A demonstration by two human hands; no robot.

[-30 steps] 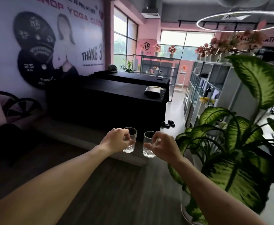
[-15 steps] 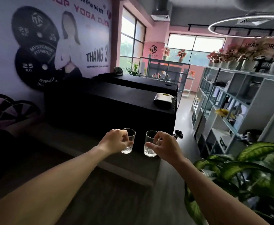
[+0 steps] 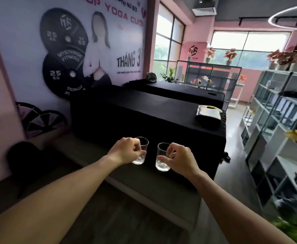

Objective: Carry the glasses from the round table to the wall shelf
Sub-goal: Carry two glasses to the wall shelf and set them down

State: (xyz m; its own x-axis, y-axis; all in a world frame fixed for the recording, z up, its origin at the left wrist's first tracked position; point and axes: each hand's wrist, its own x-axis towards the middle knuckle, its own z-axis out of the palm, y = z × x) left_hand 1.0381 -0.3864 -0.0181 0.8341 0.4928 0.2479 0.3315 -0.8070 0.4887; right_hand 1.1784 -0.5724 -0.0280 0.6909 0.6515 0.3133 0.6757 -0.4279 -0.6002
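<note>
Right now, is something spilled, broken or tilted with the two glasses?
Nothing stands out. The left hand holds one glass and the right hand the other glass; both look upright, empty and whole.

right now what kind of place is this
Probably a gym or fitness studio lobby: the wall banner shows weight plates, "fitness" and "yoga"; black counters and a shelf unit stand nearby.
</note>
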